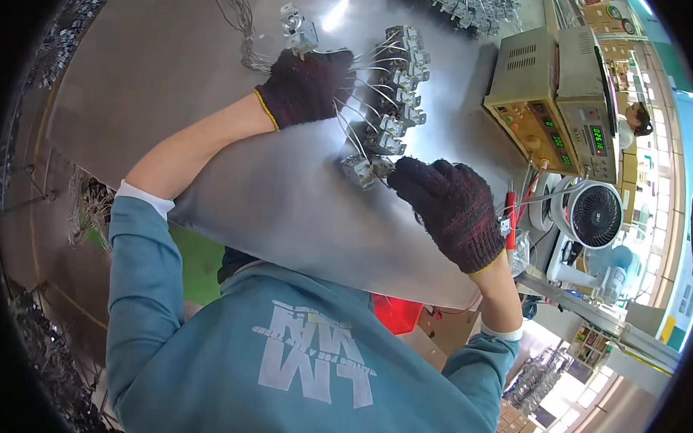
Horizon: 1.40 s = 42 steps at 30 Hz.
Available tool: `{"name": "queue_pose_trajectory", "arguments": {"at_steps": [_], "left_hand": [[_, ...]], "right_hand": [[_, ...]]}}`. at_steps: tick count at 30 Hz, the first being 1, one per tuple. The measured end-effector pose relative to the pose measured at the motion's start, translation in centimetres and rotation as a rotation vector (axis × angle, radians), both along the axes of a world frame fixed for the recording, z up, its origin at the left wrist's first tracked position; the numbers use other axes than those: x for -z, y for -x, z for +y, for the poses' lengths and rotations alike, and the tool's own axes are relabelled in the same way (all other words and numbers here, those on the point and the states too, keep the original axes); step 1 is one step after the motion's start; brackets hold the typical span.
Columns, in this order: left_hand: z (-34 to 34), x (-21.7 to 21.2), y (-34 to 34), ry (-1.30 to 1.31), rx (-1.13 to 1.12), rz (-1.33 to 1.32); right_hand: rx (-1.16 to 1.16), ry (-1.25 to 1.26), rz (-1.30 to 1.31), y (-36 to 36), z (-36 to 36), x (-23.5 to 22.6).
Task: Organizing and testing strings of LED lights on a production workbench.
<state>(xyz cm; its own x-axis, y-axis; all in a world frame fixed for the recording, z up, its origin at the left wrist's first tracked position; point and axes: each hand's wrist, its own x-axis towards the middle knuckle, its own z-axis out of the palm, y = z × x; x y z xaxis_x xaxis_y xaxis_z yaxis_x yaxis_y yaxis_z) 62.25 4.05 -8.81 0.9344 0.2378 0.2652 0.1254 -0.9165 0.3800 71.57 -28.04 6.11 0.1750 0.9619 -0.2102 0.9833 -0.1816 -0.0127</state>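
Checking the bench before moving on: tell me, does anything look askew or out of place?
Mostly tidy: metal parts sit in a row. One part by the right hand lies off the row's end, tilted.

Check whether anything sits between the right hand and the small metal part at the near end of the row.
Nothing visible stands in the way. The right hand has its fingertips already at the nearest metal part, the closest one in the row of wired parts on the metal table. The left hand rests farther up, over the wires.
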Motion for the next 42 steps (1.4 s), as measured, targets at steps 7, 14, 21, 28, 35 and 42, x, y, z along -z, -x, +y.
{"name": "queue_pose_trajectory", "arguments": {"at_steps": [7,14,21,28,35,42], "left_hand": [[-0.3,0.6,0.3,-0.060,0.043,-0.160],[0.1,0.3,0.1,-0.075,-0.012,-0.008],[-0.3,-0.5,1.2,0.026,0.062,-0.190],[-1.1,-1.5,0.1,-0.128,0.035,-0.177],[-1.4,-2.2,0.4,-0.177,-0.039,-0.140],[-1.3,-1.3,0.1,-0.084,-0.010,-0.075]], "right_hand": [[-0.035,0.000,-0.037,0.4,0.0,-0.3],[-0.040,0.035,-0.064,0.6,0.1,0.0],[-0.115,-0.073,-0.047,2.4,1.8,-3.0],[0.415,-0.514,0.530,6.4,0.4,-2.3],[0.397,-0.642,0.363,7.9,1.9,1.5],[0.270,-0.501,0.129,8.0,1.7,0.6]]}}
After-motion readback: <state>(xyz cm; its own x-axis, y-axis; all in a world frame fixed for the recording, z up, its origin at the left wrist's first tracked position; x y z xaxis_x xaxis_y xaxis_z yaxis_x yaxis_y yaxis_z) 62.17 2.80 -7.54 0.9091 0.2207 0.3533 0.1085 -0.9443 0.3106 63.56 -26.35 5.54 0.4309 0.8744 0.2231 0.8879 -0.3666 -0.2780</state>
